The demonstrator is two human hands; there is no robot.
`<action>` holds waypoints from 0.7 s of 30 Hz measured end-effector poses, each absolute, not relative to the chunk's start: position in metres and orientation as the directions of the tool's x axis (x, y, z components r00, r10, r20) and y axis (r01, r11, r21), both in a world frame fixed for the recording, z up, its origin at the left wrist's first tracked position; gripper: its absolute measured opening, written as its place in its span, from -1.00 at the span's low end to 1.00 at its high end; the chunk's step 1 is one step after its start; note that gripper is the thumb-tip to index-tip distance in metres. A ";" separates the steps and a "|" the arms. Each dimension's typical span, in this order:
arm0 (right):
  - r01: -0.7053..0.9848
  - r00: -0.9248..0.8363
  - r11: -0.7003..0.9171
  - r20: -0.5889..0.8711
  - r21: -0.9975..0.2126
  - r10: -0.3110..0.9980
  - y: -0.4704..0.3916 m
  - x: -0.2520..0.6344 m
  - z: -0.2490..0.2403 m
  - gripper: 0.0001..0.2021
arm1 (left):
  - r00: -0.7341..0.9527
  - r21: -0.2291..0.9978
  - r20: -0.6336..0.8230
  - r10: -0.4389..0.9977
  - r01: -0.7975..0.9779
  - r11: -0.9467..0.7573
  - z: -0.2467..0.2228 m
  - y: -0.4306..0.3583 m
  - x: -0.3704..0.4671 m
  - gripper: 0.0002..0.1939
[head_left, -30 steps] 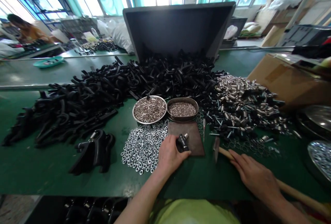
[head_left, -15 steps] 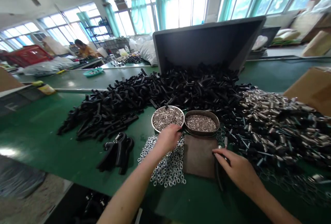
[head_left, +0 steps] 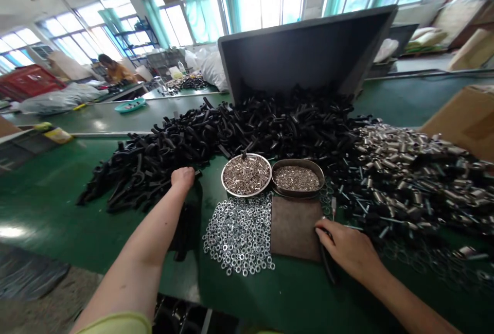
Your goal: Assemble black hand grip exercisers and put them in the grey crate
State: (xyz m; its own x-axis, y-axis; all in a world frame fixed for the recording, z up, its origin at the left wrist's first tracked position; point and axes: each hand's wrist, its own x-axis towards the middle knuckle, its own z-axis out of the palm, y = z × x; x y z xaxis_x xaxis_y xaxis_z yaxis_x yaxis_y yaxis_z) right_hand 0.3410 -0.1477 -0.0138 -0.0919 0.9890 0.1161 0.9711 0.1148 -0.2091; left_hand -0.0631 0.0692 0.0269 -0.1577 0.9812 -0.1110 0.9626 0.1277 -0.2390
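My left hand (head_left: 182,177) is at the right front edge of a heap of black curved handles (head_left: 185,138), fingers curled over one; a short end of it shows beside my fingertips. My right hand (head_left: 343,244) pinches a dark curved handle (head_left: 328,267) at the right edge of a brown square pad (head_left: 295,228). The handle's lower end points down toward the table. Silvery nuts (head_left: 239,239) lie spread left of the pad. Behind them stand a round dish of small metal pins (head_left: 247,174) and an oval tin of tiny metal pieces (head_left: 297,178).
A large grey bin (head_left: 304,51) lies tipped behind the heap. Metal sleeves and bolts (head_left: 405,169) are piled at the right, near a cardboard box (head_left: 463,118). Several black handles (head_left: 183,236) lie under my left forearm. Another person (head_left: 116,69) sits far left.
My left hand has moved left from the round dish to the edge of the handle heap. My right hand stays by the pad with its handle. The view has shifted slightly.
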 end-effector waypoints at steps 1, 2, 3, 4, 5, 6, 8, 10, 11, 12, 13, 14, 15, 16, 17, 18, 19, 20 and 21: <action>0.971 -0.090 0.113 0.116 -0.210 0.989 -0.148 0.341 -0.013 -0.78 | -0.144 -0.244 -0.104 0.984 0.963 0.115 0.031 0.069 -0.061 -0.75; 0.971 -0.089 0.112 0.114 -0.212 0.989 -0.149 0.341 -0.012 -0.79 | -0.129 -0.251 -0.092 0.987 0.963 0.102 0.037 0.068 -0.059 -0.68; 0.971 -0.085 0.107 0.111 -0.214 0.990 -0.150 0.341 -0.011 -0.79 | -0.112 -0.256 -0.064 0.992 0.962 0.092 0.044 0.066 -0.057 -0.61; 0.971 -0.080 0.102 0.105 -0.216 0.991 -0.150 0.341 -0.011 -0.79 | -0.092 -0.254 -0.011 0.996 0.963 0.086 0.053 0.062 -0.055 -0.55; 0.971 -0.074 0.094 0.097 -0.218 0.993 -0.151 0.342 -0.010 -0.80 | -0.071 -0.236 0.068 0.995 0.968 0.086 0.062 0.058 -0.052 -0.51; 0.971 -0.069 0.086 0.084 -0.223 0.994 -0.151 0.342 -0.010 -0.80 | -0.056 -0.194 0.168 0.984 0.977 0.089 0.072 0.051 -0.048 -0.49; 0.964 -0.059 0.072 0.057 -0.256 0.997 -0.151 0.343 -0.009 -0.80 | -0.087 0.003 0.386 0.919 0.996 0.093 0.089 0.033 -0.037 -0.52; 0.935 -0.052 0.068 0.056 -0.347 0.997 -0.151 0.344 -0.009 -0.79 | -0.218 0.342 0.471 0.854 0.938 0.051 0.096 0.006 -0.017 -0.63; 0.908 -0.048 0.070 0.065 -0.414 0.997 -0.151 0.343 -0.009 -0.79 | -0.272 0.534 0.422 0.865 0.845 0.005 0.094 -0.010 -0.004 -0.68; 0.870 -0.043 0.075 0.076 -0.488 0.996 -0.152 0.342 -0.008 -0.78 | -0.283 0.711 0.328 0.901 0.702 -0.038 0.088 -0.028 0.011 -0.70; 0.824 -0.035 0.079 0.088 -0.561 0.996 -0.152 0.341 -0.006 -0.78 | -0.228 0.857 0.191 0.955 0.513 -0.049 0.078 -0.046 0.028 -0.70; 0.774 -0.026 0.081 0.096 -0.628 0.995 -0.153 0.339 -0.004 -0.78 | -0.106 0.955 0.033 0.994 0.298 0.000 0.065 -0.065 0.047 -0.68; 0.724 -0.015 0.081 0.101 -0.685 0.995 -0.155 0.336 -0.002 -0.78 | 0.029 0.987 -0.120 0.992 0.107 0.117 0.051 -0.083 0.065 -0.68; 0.679 -0.005 0.081 0.106 -0.730 0.994 -0.157 0.333 0.001 -0.77 | 0.159 0.965 -0.250 0.955 -0.038 0.259 0.036 -0.100 0.083 -0.71; 0.638 0.000 0.086 0.111 -0.765 0.994 -0.161 0.330 0.004 -0.77 | 0.266 0.907 -0.349 0.899 -0.146 0.396 0.023 -0.116 0.099 -0.76; 0.604 0.001 0.095 0.120 -0.791 0.993 -0.164 0.327 0.007 -0.77 | 0.358 0.839 -0.410 0.839 -0.212 0.500 0.011 -0.129 0.113 -0.73; 0.576 -0.003 0.106 0.128 -0.811 0.992 -0.168 0.325 0.010 -0.77 | 0.440 0.783 -0.431 0.788 -0.252 0.569 0.003 -0.140 0.124 -0.60; 0.552 -0.008 0.116 0.134 -0.826 0.991 -0.173 0.322 0.012 -0.77 | 0.494 0.741 -0.419 0.761 -0.299 0.602 -0.003 -0.148 0.132 -0.49; 0.532 -0.010 0.123 0.140 -0.838 0.990 -0.177 0.320 0.014 -0.77 | 0.534 0.713 -0.389 0.751 -0.342 0.613 -0.006 -0.153 0.137 -0.42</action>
State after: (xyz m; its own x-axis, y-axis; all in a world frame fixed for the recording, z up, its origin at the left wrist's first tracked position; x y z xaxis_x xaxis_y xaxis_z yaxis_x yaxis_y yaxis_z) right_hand 0.3204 -0.1774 0.0143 -0.0096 0.9902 0.1395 0.5319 0.1232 -0.8378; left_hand 0.1370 -0.1535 -0.0062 0.5340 0.7507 -0.3890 -0.3421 0.6126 0.7125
